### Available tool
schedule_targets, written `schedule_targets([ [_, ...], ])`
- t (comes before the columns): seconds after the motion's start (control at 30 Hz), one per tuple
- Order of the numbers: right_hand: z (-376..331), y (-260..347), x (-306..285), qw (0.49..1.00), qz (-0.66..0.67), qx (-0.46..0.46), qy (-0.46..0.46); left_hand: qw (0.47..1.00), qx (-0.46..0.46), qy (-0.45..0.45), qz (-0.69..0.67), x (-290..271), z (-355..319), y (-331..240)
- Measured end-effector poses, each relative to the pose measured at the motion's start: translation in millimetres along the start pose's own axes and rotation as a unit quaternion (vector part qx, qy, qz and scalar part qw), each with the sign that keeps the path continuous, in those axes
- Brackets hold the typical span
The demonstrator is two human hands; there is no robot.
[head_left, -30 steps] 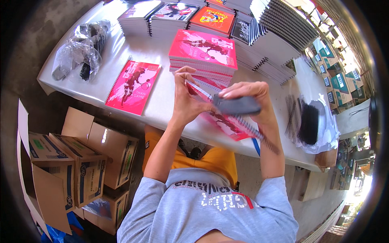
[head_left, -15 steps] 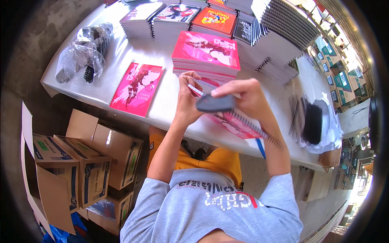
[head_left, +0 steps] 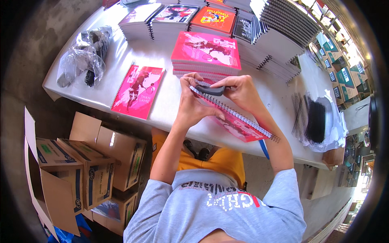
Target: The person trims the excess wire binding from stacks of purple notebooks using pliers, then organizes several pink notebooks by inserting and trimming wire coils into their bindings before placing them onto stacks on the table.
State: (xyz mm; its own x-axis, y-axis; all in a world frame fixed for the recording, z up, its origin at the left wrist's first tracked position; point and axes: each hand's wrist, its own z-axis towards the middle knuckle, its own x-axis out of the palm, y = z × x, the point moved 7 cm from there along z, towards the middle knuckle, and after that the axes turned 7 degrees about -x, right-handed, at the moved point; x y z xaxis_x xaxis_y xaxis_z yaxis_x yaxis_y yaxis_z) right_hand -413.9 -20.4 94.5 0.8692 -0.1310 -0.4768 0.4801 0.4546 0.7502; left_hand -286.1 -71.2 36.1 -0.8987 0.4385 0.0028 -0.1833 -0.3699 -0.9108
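White table (head_left: 279, 97), a pink notebook (head_left: 234, 126) held over it
Left hand (head_left: 191, 103) clasps its far end; right hand (head_left: 242, 92) grips a dark tool (head_left: 210, 90) at the wire coil (head_left: 243, 117)

Compared with one second earlier, the dark grey handheld tool (head_left: 210, 90) sits farther left, against the upper-left end of the pink notebook (head_left: 239, 127). The right hand (head_left: 239, 90) is shifted likewise. The spiral coil (head_left: 236, 114) shows along the bound edge; its protruding tail is shorter.
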Motion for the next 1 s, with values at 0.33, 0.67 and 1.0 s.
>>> schedule_targets([
  [0.33,-17.0,-7.1,-45.3,0.985,-0.085,0.023,-0.146,0.998,0.04,-0.039,-0.019,-7.0,2.4,5.5],
  [0.67,-176.9,-22.8,-92.1,0.879,-0.41,0.195,-0.143,0.972,-0.092,-0.153,-0.152,-24.6,-22.6,-22.1],
  [1.0,-195.1,2.6,-23.4,0.905,-0.177,0.263,-0.285,0.975,0.065,-0.188,0.103,-3.3,-46.3,-63.2],
])
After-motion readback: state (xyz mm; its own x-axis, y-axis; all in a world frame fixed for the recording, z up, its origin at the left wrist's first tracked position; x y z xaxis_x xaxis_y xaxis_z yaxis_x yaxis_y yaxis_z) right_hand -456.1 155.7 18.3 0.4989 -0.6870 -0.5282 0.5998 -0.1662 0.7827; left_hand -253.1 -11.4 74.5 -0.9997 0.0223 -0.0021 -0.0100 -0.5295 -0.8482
